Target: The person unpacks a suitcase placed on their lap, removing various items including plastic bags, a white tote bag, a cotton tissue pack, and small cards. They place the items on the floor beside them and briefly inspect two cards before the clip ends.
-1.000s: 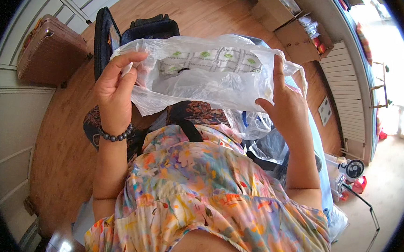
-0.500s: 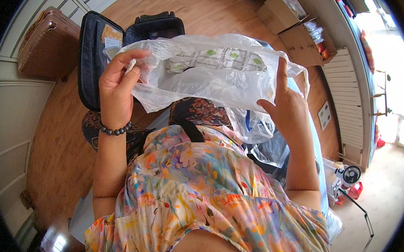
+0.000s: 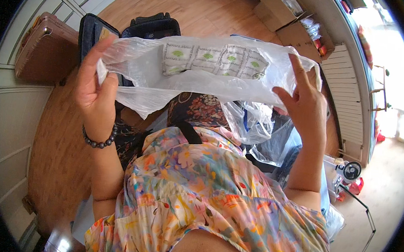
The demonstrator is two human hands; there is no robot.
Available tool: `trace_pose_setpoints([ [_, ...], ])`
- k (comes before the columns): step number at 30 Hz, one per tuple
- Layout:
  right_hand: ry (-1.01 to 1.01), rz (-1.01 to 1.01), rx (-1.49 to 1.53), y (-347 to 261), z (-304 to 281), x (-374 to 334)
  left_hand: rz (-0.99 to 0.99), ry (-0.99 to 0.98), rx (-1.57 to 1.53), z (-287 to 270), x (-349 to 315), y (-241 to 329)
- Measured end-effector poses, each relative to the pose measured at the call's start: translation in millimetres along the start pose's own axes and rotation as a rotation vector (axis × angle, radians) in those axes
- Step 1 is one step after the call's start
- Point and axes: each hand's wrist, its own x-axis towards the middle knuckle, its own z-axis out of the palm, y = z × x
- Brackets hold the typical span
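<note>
A clear plastic bag (image 3: 140, 75) is stretched wide between my hands in front of my chest, its mouth toward me. Inside it lies a row of several joined white packets (image 3: 206, 61) printed with green marks. My left hand (image 3: 94, 90), a dark bead bracelet at the wrist, grips the bag's left edge, with a bunched bit of plastic at the thumb. At the other end my right hand (image 3: 303, 88) holds the right edge, index finger and thumb spread along the rim. Its remaining fingers are partly hidden.
Beyond the bag's left end a black case (image 3: 155, 26) stands open on the wooden floor. A brown suitcase (image 3: 48, 49) leans by the white doors. More clear plastic wrapping (image 3: 249, 124) lies by my lap. Cardboard boxes (image 3: 297, 39) and a radiator (image 3: 343, 89) line the right side.
My left hand has moved left and my right hand slightly right, pulling the bag wider and flatter. The row of packets shows more fully now.
</note>
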Motion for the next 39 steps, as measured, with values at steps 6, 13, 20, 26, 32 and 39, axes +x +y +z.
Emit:
trace_pose_setpoints([
  [6, 0.119, 0.101, 0.096, 4.3, -16.0, -1.0, 0.049, 0.103, 0.008, -7.0, 7.2, 22.4],
  [13, 0.081, 0.086, 0.008, 10.5, -22.3, -3.1, -0.185, -0.005, -0.467, -13.2, 13.6, 22.1],
  [20, 0.182, 0.005, -0.154, 78.0, 31.5, 36.5, -0.058, -0.259, -0.732, 23.7, 53.9, -3.8],
  [26, 0.608, 0.279, 0.638, 117.5, -72.4, 7.3, -0.01, -0.367, -0.883, 69.5, 77.8, 47.1],
  [32, 0.749, 0.204, 0.195, 199.9, -180.3, -70.3, -0.389, -0.83, -1.162, 121.2, 25.7, 106.0],
  [39, 0.186, 0.278, -0.024, 312.6, -186.4, -28.2, -0.341, -1.326, -0.949, 183.0, -54.9, 100.1],
])
